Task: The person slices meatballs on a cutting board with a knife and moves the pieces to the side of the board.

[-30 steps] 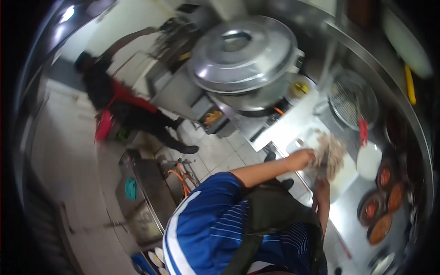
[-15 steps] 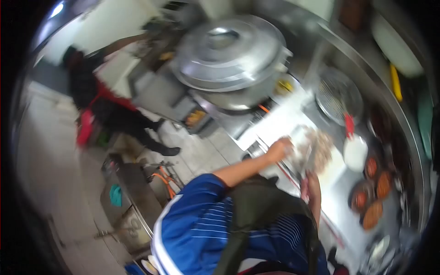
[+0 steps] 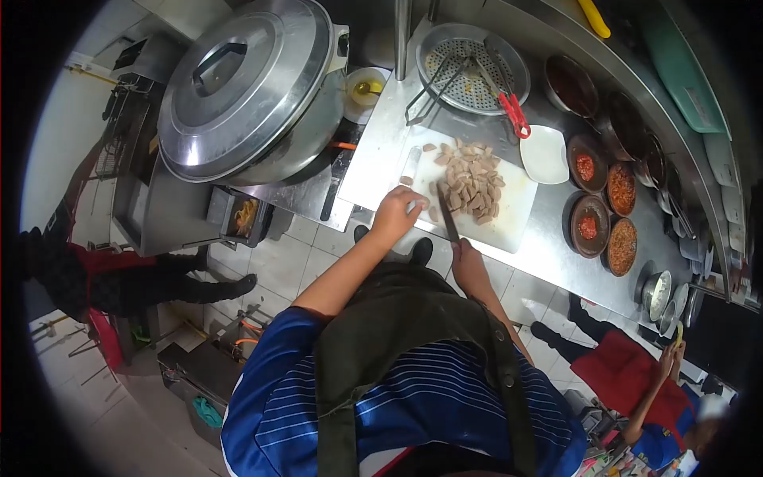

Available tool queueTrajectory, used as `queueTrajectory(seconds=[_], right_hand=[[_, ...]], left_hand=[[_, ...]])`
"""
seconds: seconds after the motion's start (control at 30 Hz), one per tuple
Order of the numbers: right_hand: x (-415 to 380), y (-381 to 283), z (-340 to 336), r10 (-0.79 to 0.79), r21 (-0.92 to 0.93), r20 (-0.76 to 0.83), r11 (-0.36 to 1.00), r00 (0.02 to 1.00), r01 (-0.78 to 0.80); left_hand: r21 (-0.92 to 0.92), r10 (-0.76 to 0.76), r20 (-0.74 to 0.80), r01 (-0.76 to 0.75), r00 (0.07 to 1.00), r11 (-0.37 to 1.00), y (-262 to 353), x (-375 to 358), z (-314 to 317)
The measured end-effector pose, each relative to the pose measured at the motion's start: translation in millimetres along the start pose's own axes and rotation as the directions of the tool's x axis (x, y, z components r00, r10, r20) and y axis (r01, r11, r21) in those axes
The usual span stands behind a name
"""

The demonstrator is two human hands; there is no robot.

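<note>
A white cutting board [image 3: 518,208] lies at the counter's front edge with a heap of chopped, greyish-brown meat [image 3: 474,176] on it. My right hand [image 3: 470,269] is closed round the handle of a knife [image 3: 447,213]. Its blade points away from me and touches the near left side of the heap. My left hand [image 3: 400,213] is at the board's near left edge, fingers curled together. Something pale shows at its fingertips, too small to name. A few loose meat pieces lie between the left hand and the heap.
Left stands a large lidded pot [image 3: 246,87]. Behind the board are a perforated metal strainer [image 3: 477,67], red-handled tongs [image 3: 515,115] and a white dish [image 3: 544,155]. Several brown bowls [image 3: 588,226] of red sauce stand right. Co-workers are at far left [image 3: 119,278] and lower right [image 3: 636,374].
The view has turned and sharpened, so the board now sits nearer the middle. A co-worker at lower right has come into view. The knife stays in my right hand.
</note>
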State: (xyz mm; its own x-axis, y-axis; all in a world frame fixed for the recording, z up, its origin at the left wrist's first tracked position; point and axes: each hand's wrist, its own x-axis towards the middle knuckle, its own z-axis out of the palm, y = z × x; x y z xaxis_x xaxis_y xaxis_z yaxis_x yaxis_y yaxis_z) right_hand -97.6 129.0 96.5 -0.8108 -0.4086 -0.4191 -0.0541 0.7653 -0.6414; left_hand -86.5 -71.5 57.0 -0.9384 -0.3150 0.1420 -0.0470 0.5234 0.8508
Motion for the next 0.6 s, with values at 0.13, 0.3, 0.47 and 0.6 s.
queueTrajectory(seconds=[0.13, 0.3, 0.47, 0.6], right_hand=[[-17, -2, 7, 0.088, -0.133, 0.134, 0.989, 0.987, -0.071], [-8, -7, 1, 0.062, -0.119, 0.029, 0.991, 0.998, -0.058], [-1, -32, -1, 0.083, -0.174, 0.107, 0.983, 0.991, -0.064], [3, -23, 2, 0.007, -0.184, 0.126, 0.983, 0.992, 0.017]], left_hand=[[-0.013, -0.053, 0.024, 0.054, 0.998, 0.998, -4, 1, 2], [-0.025, -0.018, 0.020, 0.018, 1.000, 1.000, -6, 2, 4], [-0.019, -0.002, 0.016, 0.003, 1.000, 1.000, -1, 3, 7], [-0.075, -0.018, -0.028, 0.015, 0.999, 0.997, -2, 1, 11]])
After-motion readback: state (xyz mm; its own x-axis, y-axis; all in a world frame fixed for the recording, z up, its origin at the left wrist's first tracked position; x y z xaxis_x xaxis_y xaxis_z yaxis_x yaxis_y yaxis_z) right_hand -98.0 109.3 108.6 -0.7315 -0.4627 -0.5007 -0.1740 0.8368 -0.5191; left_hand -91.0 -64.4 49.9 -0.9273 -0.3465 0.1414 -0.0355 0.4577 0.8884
